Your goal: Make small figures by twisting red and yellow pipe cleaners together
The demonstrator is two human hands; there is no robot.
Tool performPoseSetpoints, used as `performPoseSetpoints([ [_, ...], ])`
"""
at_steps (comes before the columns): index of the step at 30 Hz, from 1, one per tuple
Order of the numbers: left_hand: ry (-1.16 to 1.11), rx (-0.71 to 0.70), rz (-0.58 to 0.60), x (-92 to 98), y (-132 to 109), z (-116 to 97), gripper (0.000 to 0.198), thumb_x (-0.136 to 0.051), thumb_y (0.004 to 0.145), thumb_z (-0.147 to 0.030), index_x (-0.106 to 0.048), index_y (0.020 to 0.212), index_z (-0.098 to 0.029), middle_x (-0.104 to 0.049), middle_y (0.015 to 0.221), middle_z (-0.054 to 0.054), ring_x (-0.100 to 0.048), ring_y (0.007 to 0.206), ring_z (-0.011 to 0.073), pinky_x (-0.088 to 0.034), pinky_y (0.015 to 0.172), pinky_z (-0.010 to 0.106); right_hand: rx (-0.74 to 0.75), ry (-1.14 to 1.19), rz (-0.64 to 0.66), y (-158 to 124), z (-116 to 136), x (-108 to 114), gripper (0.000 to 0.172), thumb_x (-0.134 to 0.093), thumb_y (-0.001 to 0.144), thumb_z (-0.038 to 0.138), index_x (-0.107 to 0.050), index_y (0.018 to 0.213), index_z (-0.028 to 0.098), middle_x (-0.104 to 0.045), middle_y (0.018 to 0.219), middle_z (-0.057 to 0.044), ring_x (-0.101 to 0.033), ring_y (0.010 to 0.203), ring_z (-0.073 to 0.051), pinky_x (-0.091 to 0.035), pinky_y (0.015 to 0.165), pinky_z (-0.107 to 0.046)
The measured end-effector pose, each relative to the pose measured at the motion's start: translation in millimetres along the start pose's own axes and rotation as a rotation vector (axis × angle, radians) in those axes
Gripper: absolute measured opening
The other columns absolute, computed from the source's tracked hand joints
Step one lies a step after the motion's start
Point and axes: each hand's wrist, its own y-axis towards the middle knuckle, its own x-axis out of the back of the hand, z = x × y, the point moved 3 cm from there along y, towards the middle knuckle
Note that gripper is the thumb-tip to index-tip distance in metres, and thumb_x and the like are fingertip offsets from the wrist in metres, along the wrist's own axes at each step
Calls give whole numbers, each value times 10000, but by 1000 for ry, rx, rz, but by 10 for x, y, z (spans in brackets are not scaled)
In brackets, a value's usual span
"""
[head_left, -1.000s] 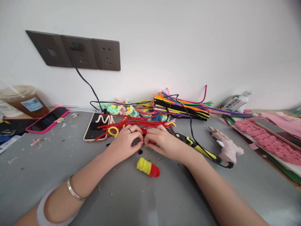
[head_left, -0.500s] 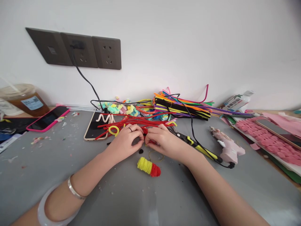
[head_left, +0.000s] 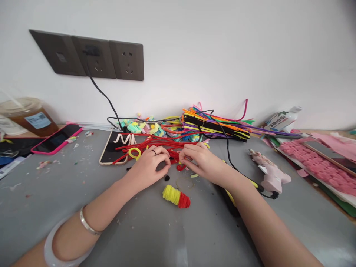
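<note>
My left hand [head_left: 150, 163] is closed, thumb and fingertips together by the red pipe cleaners [head_left: 144, 142]; what it pinches is hidden. A short gap to its right, my right hand [head_left: 203, 161] is also closed in a pinch, its content too small to name. Under the right fingertips lies a small red curl [head_left: 180, 168], with a pale yellow scrap [head_left: 194, 175] beside it. Nearer me rests a wound yellow-and-red pipe cleaner roll [head_left: 175, 196]. A small black piece [head_left: 167, 178] lies between the hands and that roll. Yellow-and-black pliers [head_left: 232, 200] are partly covered by my right forearm.
A phone [head_left: 111, 148] with a white coil on it lies left of the hands. Behind are bundled pipe cleaners [head_left: 217, 124] and a black cord [head_left: 228, 144]. A pink glue gun [head_left: 274, 178] is at right, a drink cup [head_left: 33, 116] at far left.
My right hand has shifted a little to the right, away from the left hand, and its forearm covers more of the pliers. The red curl now shows more clearly. My left hand is nearly unmoved.
</note>
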Motion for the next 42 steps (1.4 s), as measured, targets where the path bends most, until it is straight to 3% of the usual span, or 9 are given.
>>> performPoseSetpoints([
  [14, -7, 7, -5, 3, -1, -22, 99, -549, 860, -157, -607, 796, -204, -628, 1016, 40, -559, 971, 210, -449, 902, 400, -12, 11, 96, -13, -21, -66, 146, -446, 957, 147, -541, 857, 193, -622, 880, -16, -544, 811, -155, -294, 779, -302],
  [42, 3, 5, -13, -7, -9, -11, 99, -552, 854, -158, -615, 795, -207, -635, 1019, 36, -566, 986, 213, -459, 912, 403, -4, 1, 69, -1, 50, -70, 138, -506, 939, 169, -597, 838, 189, -645, 845, -10, -563, 773, -153, -305, 796, -309],
])
